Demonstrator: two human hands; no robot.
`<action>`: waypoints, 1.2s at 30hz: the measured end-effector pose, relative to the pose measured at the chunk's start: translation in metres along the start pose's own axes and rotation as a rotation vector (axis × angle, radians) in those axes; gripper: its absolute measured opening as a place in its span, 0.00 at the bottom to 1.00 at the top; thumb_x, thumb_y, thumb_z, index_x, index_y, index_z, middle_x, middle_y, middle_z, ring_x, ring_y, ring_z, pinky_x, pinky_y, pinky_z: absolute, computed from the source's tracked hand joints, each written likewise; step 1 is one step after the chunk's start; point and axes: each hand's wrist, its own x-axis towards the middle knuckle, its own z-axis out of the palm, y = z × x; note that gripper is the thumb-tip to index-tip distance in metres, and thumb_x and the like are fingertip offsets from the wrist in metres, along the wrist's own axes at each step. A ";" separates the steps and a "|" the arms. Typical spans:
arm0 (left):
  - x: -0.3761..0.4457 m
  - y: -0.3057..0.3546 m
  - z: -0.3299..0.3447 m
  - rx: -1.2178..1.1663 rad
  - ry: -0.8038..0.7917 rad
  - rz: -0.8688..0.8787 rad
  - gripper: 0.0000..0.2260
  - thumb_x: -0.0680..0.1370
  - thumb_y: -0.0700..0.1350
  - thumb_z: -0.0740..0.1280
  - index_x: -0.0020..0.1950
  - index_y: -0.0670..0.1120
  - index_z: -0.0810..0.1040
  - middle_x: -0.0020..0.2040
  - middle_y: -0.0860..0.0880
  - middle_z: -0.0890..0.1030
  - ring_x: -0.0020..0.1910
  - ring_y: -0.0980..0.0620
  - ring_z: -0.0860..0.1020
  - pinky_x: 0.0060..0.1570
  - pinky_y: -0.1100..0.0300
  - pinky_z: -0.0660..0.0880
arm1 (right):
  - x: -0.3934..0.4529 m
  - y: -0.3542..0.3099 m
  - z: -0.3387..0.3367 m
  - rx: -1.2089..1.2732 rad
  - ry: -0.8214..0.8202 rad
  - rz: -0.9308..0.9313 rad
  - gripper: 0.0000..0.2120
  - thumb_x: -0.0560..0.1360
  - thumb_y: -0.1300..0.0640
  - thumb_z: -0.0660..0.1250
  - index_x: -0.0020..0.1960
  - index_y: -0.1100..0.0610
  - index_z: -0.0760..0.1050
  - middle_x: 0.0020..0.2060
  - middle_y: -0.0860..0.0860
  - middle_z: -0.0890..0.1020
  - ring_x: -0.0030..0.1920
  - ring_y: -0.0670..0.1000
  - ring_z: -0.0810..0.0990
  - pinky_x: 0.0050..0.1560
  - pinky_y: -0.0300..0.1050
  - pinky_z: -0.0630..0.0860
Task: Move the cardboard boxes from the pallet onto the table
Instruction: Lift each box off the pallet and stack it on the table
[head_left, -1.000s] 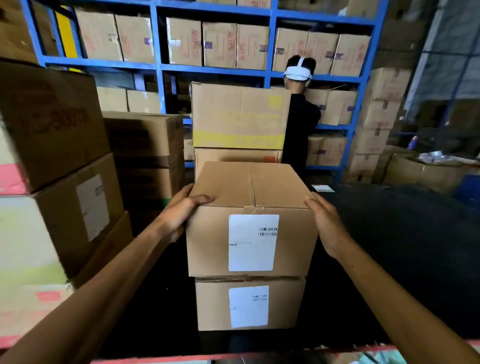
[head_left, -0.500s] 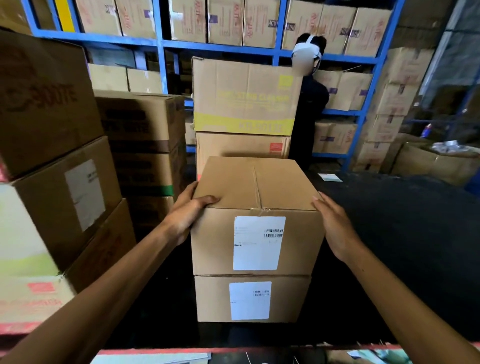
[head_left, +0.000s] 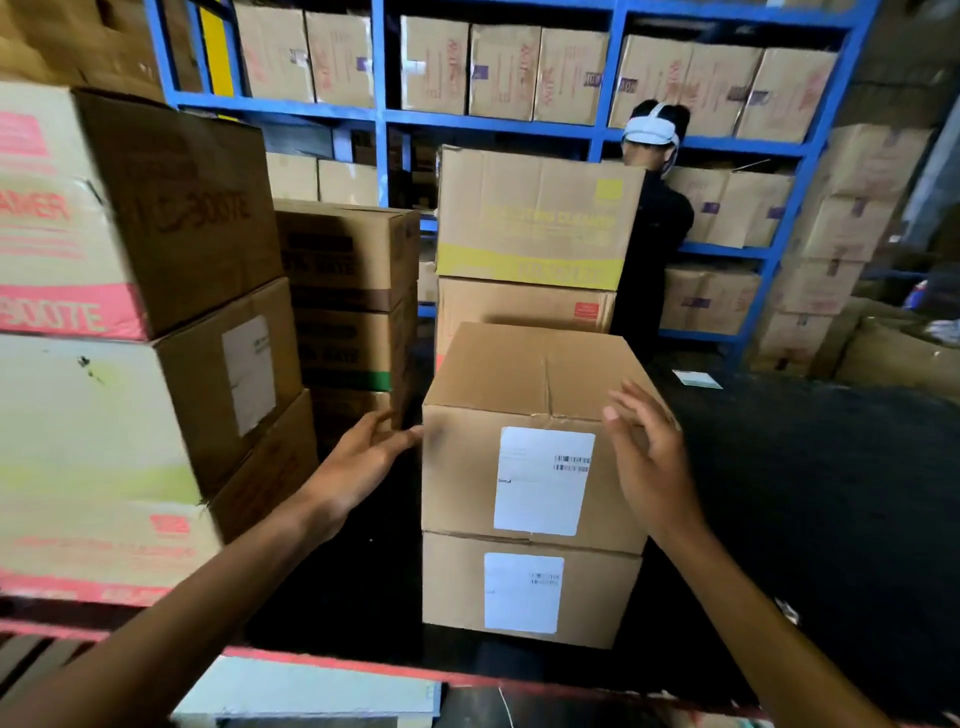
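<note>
Top box (head_left: 535, 447): being judged stiff, fairly light; sitting squarely on lower box (head_left: 524, 587).
Hold: opposite side walls being favoured.
Left hand (head_left: 358, 462): spread, nothing being held.
Right hand (head_left: 647, 457): spread, nothing being held.

The top box (head_left: 535, 415) was plain brown cardboard with a white label bearing black barcode stripes, as was the box under it (head_left: 524, 587). The table (head_left: 810, 493) was black with a red edge. The shelving (head_left: 382, 114) was blue; a far box (head_left: 535, 218) carried a yellow band.
</note>
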 end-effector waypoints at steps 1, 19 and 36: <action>-0.012 -0.003 -0.013 0.016 -0.006 0.000 0.23 0.77 0.52 0.67 0.70 0.48 0.69 0.60 0.52 0.77 0.62 0.50 0.74 0.69 0.49 0.67 | -0.008 -0.006 0.011 -0.033 -0.009 -0.057 0.17 0.76 0.49 0.62 0.59 0.57 0.79 0.67 0.52 0.74 0.70 0.53 0.69 0.71 0.54 0.63; -0.239 -0.129 -0.445 0.086 0.817 -0.143 0.16 0.68 0.45 0.74 0.53 0.46 0.75 0.39 0.55 0.84 0.40 0.63 0.81 0.43 0.69 0.76 | -0.195 -0.217 0.453 0.384 -1.111 -0.308 0.15 0.75 0.51 0.64 0.58 0.55 0.79 0.53 0.47 0.82 0.54 0.30 0.75 0.54 0.23 0.66; -0.280 -0.248 -0.790 -0.014 1.168 -0.468 0.14 0.78 0.46 0.67 0.62 0.44 0.75 0.60 0.41 0.79 0.60 0.44 0.77 0.63 0.51 0.71 | -0.310 -0.365 0.892 0.263 -1.485 0.038 0.18 0.79 0.54 0.63 0.65 0.61 0.74 0.63 0.57 0.78 0.60 0.50 0.76 0.55 0.38 0.67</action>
